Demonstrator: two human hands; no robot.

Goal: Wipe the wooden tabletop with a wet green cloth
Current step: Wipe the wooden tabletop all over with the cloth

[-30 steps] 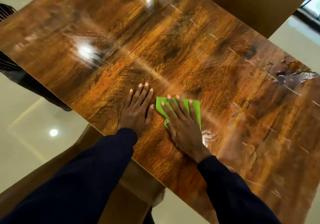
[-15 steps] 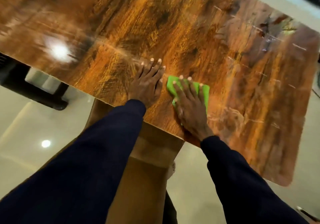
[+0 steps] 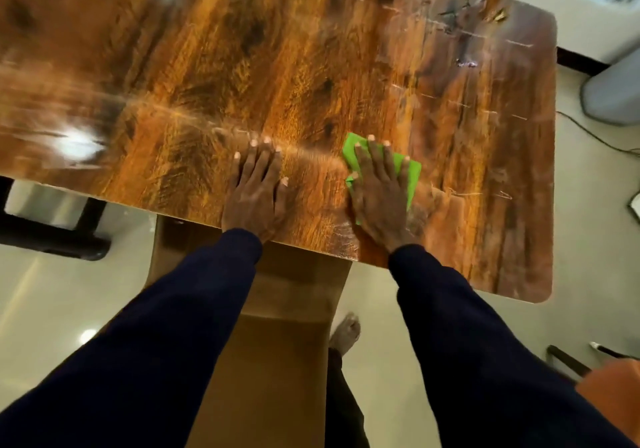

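Tabletop (image 3: 311, 49), wooden and glossy, faint streaks toward right edge. Left hand (image 3: 254, 191) flat, empty, bracing near front edge. Right hand (image 3: 379, 198) flat, fingers straight, pressing green cloth (image 3: 412, 174) near front edge, right of centre. Advisable: even pressure, overlapping strokes along grain.

No legible txt, labels, brand marks or nos. anywhere in view, incl. on wooden tabletop (image 3: 311, 66) and green cloth (image 3: 412, 177).
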